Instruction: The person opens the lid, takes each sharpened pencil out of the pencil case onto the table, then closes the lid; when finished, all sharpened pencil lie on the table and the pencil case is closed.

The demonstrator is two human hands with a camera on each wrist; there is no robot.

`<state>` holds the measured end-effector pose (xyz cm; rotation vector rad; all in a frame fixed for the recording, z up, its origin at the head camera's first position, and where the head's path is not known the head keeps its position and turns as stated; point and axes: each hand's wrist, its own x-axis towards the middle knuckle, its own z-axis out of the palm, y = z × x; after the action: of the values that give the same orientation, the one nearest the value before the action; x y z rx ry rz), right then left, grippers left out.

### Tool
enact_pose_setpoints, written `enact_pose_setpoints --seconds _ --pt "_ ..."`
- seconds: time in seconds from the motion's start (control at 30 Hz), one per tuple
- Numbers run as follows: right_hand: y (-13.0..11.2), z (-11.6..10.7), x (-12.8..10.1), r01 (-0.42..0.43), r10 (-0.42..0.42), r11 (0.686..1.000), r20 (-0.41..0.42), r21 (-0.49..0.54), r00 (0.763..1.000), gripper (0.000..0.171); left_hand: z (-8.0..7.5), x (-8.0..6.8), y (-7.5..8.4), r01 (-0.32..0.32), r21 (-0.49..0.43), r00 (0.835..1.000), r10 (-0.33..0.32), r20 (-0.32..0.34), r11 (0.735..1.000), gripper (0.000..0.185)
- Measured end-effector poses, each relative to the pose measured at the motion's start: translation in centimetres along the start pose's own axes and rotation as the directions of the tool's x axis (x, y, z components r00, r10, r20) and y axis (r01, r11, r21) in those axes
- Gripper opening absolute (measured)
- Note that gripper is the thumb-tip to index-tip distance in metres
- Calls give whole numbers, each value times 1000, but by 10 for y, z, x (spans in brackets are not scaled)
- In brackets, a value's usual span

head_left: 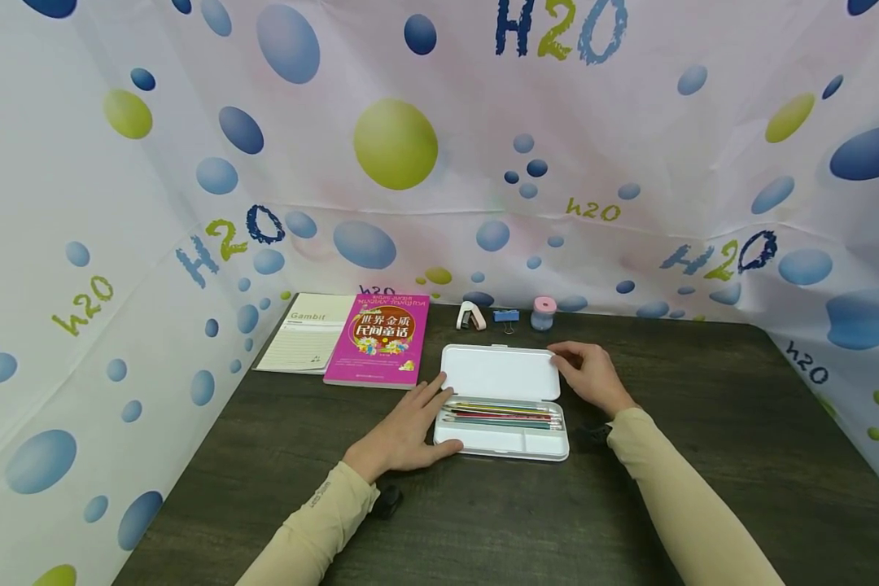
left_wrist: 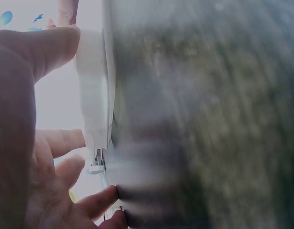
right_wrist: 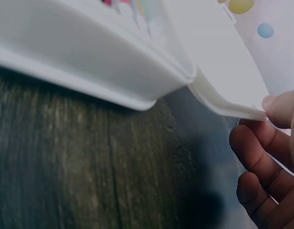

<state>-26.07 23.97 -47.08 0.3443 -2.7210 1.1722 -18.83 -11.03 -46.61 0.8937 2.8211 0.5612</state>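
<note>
A white pencil case lies open in the middle of the dark table. Its lid (head_left: 498, 372) is folded back flat, and its tray (head_left: 509, 442) holds several coloured pencils (head_left: 501, 413). My left hand (head_left: 428, 415) rests against the tray's left end with straight fingers, the thumb at the front corner. In the left wrist view the left hand's (left_wrist: 23, 119) thumb lies on the case's end (left_wrist: 92, 95). My right hand (head_left: 567, 362) pinches the lid's right edge. The right wrist view shows the tray (right_wrist: 89, 62), the lid (right_wrist: 218, 71) and the right hand's (right_wrist: 263, 125) thumb on top, fingers curled beneath.
Behind the case stand a stapler (head_left: 471, 316), a blue binder clip (head_left: 506, 316) and a small pink-lidded jar (head_left: 543, 313). A pink book (head_left: 378, 339) and a lined notebook (head_left: 311, 332) lie at the back left. Bubble-print curtains (head_left: 117, 268) wall the table (head_left: 703, 423) on three sides.
</note>
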Motion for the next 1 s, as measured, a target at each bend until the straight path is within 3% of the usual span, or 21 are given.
enact_pose_setpoints --seconds 0.53,0.73,1.0 --pt "-2 -9 -8 14 -14 1000 -17 -2 1000 30 1 2 -1 10 -43 1000 -10 -1 999 92" --pt "-9 -19 -25 76 -83 992 -72 -100 994 35 1 2 0 27 -54 1000 -27 12 998 93" --pt "-29 -22 -53 202 -201 971 18 -125 979 28 1 2 -1 16 -54 1000 -16 7 998 93"
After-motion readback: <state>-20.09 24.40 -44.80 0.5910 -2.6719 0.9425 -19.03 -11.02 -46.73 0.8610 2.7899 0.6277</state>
